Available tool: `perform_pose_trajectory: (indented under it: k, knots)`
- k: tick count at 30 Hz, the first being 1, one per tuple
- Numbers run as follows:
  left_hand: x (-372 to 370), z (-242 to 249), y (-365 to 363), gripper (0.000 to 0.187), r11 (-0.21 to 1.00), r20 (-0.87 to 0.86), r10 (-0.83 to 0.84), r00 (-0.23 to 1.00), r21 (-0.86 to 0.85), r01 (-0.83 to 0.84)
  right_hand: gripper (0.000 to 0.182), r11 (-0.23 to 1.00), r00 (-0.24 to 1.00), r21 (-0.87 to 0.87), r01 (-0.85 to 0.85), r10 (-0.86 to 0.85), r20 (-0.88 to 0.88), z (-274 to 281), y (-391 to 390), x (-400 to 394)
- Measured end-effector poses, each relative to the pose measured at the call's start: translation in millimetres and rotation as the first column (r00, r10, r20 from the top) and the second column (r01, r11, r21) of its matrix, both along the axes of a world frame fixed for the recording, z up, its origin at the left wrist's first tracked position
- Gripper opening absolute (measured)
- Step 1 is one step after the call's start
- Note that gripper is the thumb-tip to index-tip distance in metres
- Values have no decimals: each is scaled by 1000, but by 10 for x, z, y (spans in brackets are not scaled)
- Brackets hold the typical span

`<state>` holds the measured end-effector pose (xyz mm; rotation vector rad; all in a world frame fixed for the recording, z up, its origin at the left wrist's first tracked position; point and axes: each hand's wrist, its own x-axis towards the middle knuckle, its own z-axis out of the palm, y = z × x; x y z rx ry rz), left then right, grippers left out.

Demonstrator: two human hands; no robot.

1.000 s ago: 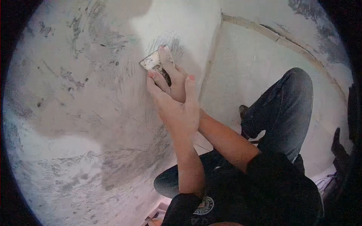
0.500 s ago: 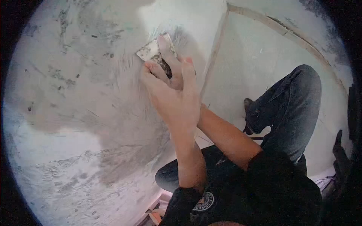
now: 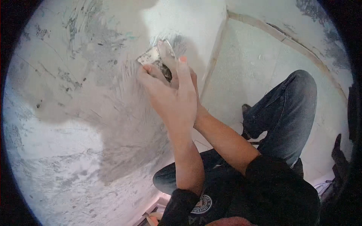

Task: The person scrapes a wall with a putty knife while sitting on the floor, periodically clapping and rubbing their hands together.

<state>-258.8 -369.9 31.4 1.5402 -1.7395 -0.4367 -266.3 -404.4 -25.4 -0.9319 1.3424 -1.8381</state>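
A putty knife (image 3: 151, 56) with a pale, dark-smeared blade lies against the grey-white plastered surface (image 3: 124, 98). My right hand (image 3: 169, 62) holds it from behind, one finger stretched along the blade. My left hand (image 3: 175, 100) is in front, closed around the putty knife and my right hand, its thumb pointing up. It hides most of my right hand and the handle; only a dark bit of the tool shows between the fingers. Dark smears and scrape marks (image 3: 181, 43) surround the blade.
A raised strip (image 3: 215, 56) borders the surface on the right, with a pale panel (image 3: 245, 56) beyond it. My bent knee in jeans (image 3: 301, 86) stands at right. Partly hidden items (image 3: 152, 218) sit at the bottom edge. A dark object (image 3: 339, 158) is at far right.
The hands and putty knife appear slightly lower in view, still together against the surface. The view itself has shifted a little. The grip looks the same.
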Motion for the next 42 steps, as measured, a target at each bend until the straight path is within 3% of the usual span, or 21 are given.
perform_pose_trajectory:
  k: [2, 4, 6, 8, 10, 11, 14, 19, 21, 22, 24, 25, 26, 28, 31, 32, 34, 35, 39, 41, 42]
  knots:
    - [-45, -5, 91, 68, 1000, 10, 13, 1000, 1, -13, 59, 991, 990, 50, -121, 117, 75, -24, 99, -44]
    - [-21, 83, 130, 68, 1000, 10, 6, 1000, -19, -6, 62, 979, 977, 9, -204, 204, -63, -107, 90, -79]
    - [112, 58, 268, 73, 962, -76, 56, 996, 272, -33, 63, 986, 985, 15, -169, 169, -34, 0, 367, -105]
    - [242, -41, 298, 58, 974, -200, 75, 977, 226, -28, 64, 990, 990, 27, -141, 142, -14, 21, 599, -76]
    - [390, 46, 343, 52, 881, -455, 144, 879, 463, 96, 69, 977, 945, 2, -215, 208, -252, -117, 760, -31]
    - [410, 119, 439, 50, 860, -421, 174, 890, 505, 71, 72, 961, 901, 23, -275, 266, -342, -135, 908, -30]
    - [488, -28, 674, 52, 907, -609, 153, 778, 400, 134, 71, 922, 882, 97, -376, 388, -269, -19, 1163, -73]
    - [733, 33, 858, 54, 868, -811, 243, 533, 427, 253, 64, 925, 841, -20, -379, 336, -425, -272, 1453, 77]
    - [838, 133, 949, 57, 711, -339, -95, 936, 634, 302, 60, 859, 852, 94, -503, 511, -109, -447, 1507, 100]
    - [884, 146, 1020, 57, 713, -353, -86, 932, 632, 305, 60, 854, 846, 104, -509, 519, -120, -279, 1480, 34]
    - [1011, 170, 1123, 60, 870, -30, -381, 924, 327, 369, 61, 911, 942, 251, -327, 292, 168, 11, 1197, -98]
    - [1100, 240, 1163, 60, 868, -35, -383, 923, 327, 373, 63, 916, 941, 241, -320, 279, 189, -139, 978, -123]
    - [1193, 357, 1197, 61, 939, 90, -293, 952, 215, 269, 66, 921, 940, 231, -313, 266, 213, -291, 754, -157]
    - [1395, 534, 1226, 62, 993, 298, -71, 952, -65, 94, 67, 984, 996, 166, -61, 51, 68, -263, 402, -188]
    - [1830, 624, 1153, 75, 882, 491, 286, 823, -470, -26, 67, 998, 999, 61, -32, 31, 9, -212, 64, -264]
    - [1950, 624, 1172, 75, 880, 491, 281, 824, -474, -18, 67, 998, 1000, 56, -24, 23, 11, -213, 36, -269]
    - [2183, 615, 1196, 101, 774, 632, 633, 447, -505, -382, 63, 998, 997, 30, -47, 45, 69, -244, -30, -285]
    - [2263, 601, 1198, 101, 777, 630, 629, 456, -510, -369, 63, 992, 994, 128, 17, -3, -107, -337, -57, -265]
    - [2362, 485, 1061, 121, 793, 688, 609, 395, -526, -307, 64, 917, 985, 366, -159, 174, -7, -140, -67, -261]
    - [2366, 452, 1044, 130, 765, 706, 640, 304, -548, -338, 66, 990, 978, 78, 120, -105, -181, -294, -125, -12]
    - [2364, 444, 1033, 130, 774, 712, 630, 311, -542, -328, 66, 987, 977, 87, 132, -115, -181, -300, -157, -51]
